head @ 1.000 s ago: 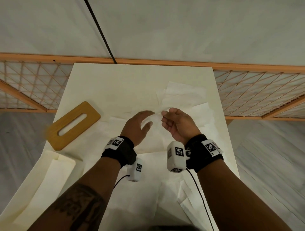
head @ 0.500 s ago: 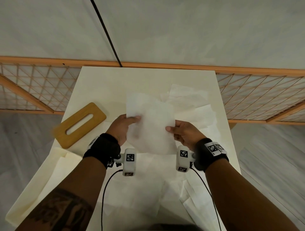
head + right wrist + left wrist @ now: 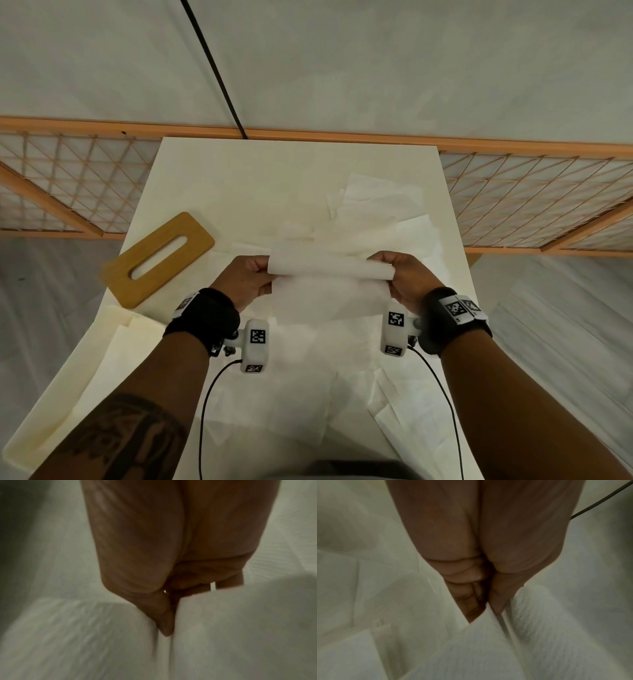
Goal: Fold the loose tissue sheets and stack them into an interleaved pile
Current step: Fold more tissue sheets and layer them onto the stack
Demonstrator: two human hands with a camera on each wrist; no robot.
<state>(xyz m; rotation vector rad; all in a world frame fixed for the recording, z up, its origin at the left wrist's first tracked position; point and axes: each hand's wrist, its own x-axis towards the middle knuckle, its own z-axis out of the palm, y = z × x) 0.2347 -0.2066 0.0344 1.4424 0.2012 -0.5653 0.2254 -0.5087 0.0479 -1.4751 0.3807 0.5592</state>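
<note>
The fold is under way: the left hand (image 3: 247, 279) and right hand (image 3: 404, 278) each pinch one end of a tissue (image 3: 330, 286), stretched between them above the tabletop (image 3: 239, 178). Its far edge curls over toward the person. Next, I judge, bring edges together and crease, gently.

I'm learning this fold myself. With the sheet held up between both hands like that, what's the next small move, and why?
Probably bring the top flap down until its edge meets the lower edge, then lay it on the table and press the crease. The tissue sheet is pinched at its sides by the left hand and right hand, held in the air with the top part only curled over, not creased.
</note>
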